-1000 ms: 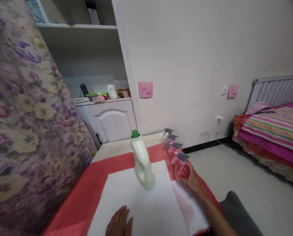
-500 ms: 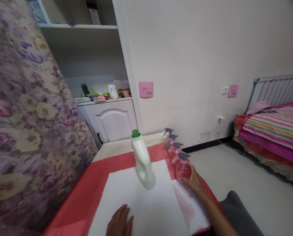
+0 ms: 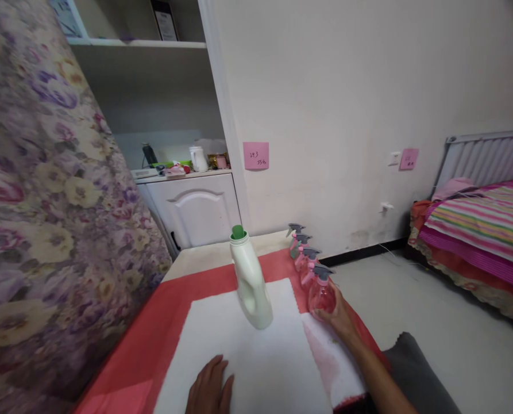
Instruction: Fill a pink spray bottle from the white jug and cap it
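My right hand (image 3: 334,310) is wrapped round the nearest spray bottle (image 3: 320,296), a clear pink one with a grey trigger head, upright at the table's right side. Behind it several more spray bottles (image 3: 301,247) stand in a row, partly hiding one another. My left hand (image 3: 209,386) rests on the white cloth (image 3: 277,368), fingers stretched out and holding nothing. A pale green jug (image 3: 251,284) with a built-in handle and a green piece in its mouth stands on the cloth, between and beyond my hands.
Red cloth (image 3: 174,305) covers most of the table. A floral curtain (image 3: 66,230) hangs at the left, and a white cupboard (image 3: 204,207) stands behind. Past the table's right edge are a dark grey seat-like shape (image 3: 415,374) and a bed (image 3: 480,224).
Almost nothing differs. The camera view has shifted very slightly; both hands, the jug and the spray bottles keep their places.
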`<action>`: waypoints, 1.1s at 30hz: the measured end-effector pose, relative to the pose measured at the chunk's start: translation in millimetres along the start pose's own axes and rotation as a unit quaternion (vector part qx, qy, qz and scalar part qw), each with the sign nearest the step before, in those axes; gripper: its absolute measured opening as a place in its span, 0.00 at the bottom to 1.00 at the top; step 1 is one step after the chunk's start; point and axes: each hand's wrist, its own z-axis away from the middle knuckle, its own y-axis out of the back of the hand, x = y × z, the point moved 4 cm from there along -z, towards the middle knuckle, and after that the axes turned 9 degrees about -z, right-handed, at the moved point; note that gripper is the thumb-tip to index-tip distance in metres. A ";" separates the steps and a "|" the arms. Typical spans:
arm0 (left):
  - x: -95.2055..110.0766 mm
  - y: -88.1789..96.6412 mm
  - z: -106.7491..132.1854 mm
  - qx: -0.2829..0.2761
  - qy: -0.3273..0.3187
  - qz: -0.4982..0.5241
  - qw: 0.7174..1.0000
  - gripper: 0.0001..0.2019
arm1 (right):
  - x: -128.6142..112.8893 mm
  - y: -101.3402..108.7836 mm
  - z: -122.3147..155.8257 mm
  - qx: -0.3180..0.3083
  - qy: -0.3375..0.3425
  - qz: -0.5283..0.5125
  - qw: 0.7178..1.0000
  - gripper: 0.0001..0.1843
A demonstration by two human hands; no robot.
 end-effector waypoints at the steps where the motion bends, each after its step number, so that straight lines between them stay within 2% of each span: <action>1: 0.9 0.8 -0.1 -0.003 0.000 -0.002 1.000 0.17 | -1.8 0.3 0.3 -0.004 -0.004 0.001 1.000 0.45; 5: 3.6 3.1 -0.6 -0.009 -0.004 -0.006 1.000 0.17 | -9.5 8.1 7.1 0.007 -0.021 0.010 1.000 0.47; 7: 4.2 3.1 -0.5 -0.010 -0.004 -0.007 1.000 0.17 | -13.0 18.1 14.9 0.044 -0.033 0.026 0.998 0.41; 10: 4.4 2.5 0.7 -0.009 0.003 -0.007 1.000 0.16 | -21.5 31.9 32.5 0.097 -0.042 0.049 0.993 0.25; 12: 4.9 2.3 2.0 -0.006 0.004 -0.005 1.000 0.16 | -32.3 30.7 48.0 0.092 -0.031 0.052 0.994 0.18; 14: 6.0 2.3 3.3 0.000 -0.001 -0.006 1.000 0.15 | -47.5 15.4 67.1 0.035 -0.002 0.047 0.998 0.12; 16: 7.4 2.1 4.4 0.008 -0.007 -0.012 1.000 0.15 | -64.4 -11.6 90.4 -0.060 0.044 0.031 0.997 0.08; 17: 8.1 1.8 4.9 0.012 -0.010 -0.017 1.000 0.15 | -72.8 -27.3 103.4 -0.115 0.081 0.024 0.990 0.10; 19: 9.2 0.8 6.1 0.018 -0.018 -0.032 0.999 0.15 | -83.2 -58.2 130.2 -0.241 0.151 0.014 0.959 0.18; 21: 9.5 -0.8 7.9 0.021 -0.028 -0.051 0.998 0.16 | -81.7 -78.1 151.2 -0.305 0.195 0.032 0.932 0.25; 24: 7.4 -3.1 12.7 0.009 -0.047 -0.074 0.996 0.20 | -65.7 -90.1 168.7 -0.345 0.247 0.095 0.900 0.31; 27: 0.5 -3.8 18.9 -0.027 -0.049 -0.089 0.994 0.25 | -52.9 -90.0 173.8 -0.349 0.280 0.143 0.883 0.31; 30: -10.2 -0.9 25.1 -0.056 -0.031 -0.110 0.992 0.28 | -51.5 -88.5 174.5 -0.347 0.284 0.159 0.880 0.32; 33: -21.5 4.9 30.3 -0.061 -0.014 -0.130 0.990 0.28 | -52.7 -87.8 175.1 -0.344 0.275 0.147 0.885 0.33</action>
